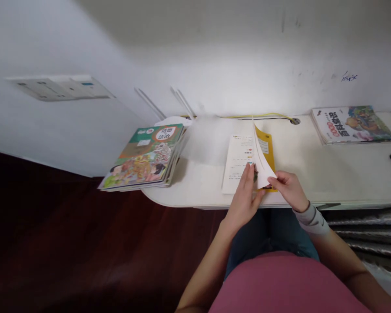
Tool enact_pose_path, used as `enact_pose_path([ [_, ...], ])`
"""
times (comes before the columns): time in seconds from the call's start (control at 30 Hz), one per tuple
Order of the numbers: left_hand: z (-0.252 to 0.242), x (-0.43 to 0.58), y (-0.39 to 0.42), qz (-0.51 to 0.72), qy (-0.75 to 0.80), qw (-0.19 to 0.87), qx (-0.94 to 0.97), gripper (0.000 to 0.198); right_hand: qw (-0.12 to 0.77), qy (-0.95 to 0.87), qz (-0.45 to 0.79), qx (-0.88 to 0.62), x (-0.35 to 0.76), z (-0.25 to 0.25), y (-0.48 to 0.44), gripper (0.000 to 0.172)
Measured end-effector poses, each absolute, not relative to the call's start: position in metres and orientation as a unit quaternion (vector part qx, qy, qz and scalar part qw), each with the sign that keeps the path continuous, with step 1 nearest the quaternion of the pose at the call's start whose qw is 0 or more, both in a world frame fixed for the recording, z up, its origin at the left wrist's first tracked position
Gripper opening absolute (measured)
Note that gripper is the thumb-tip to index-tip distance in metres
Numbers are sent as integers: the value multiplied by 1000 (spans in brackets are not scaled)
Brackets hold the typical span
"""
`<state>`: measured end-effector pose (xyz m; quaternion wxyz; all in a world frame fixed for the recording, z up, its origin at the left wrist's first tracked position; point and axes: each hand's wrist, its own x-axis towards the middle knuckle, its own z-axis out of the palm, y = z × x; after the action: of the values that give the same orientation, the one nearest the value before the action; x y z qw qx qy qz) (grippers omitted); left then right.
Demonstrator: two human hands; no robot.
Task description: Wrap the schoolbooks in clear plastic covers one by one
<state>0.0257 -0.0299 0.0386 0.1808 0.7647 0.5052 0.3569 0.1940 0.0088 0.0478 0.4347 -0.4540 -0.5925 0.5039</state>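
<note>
An open book [236, 167] with printed white pages and a yellow cover lies near the desk's front edge. My left hand [246, 198] rests with its fingers stretched flat on the left page, close to the spine. At the lower right corner, my right hand [289, 188] pinches several curled pages [262, 169] between thumb and fingers. These pages stand lifted and bent, with part of the yellow cover [267, 145] showing behind them. A grey band circles my right wrist.
A stack of colourful books [143, 158] overhangs the left end of the white desk [195, 187]. Another stack [352, 124] lies at the back right. A white router-like device with antennas [182, 102] stands by the wall, and a yellow cable [273, 115] runs to a desk hole.
</note>
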Motion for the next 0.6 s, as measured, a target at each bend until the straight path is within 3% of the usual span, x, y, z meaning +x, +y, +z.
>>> enact_pose_path([
  [0.13, 41, 31, -44, 457, 518, 53, 721, 71, 498, -456, 593, -439, 200, 40, 7, 37],
  [0.3, 57, 45, -56, 523, 427, -84, 732, 63, 474, -422, 647, -423, 204, 39, 5, 39],
  [0.4, 58, 55, -41, 444, 414, -74, 791, 59, 479, -495, 566, -454, 211, 38, 2, 38],
  [0.6, 41, 91, 2, 176, 517, 8, 838, 56, 443, -664, 257, -545, 255, 24, -3, 45],
])
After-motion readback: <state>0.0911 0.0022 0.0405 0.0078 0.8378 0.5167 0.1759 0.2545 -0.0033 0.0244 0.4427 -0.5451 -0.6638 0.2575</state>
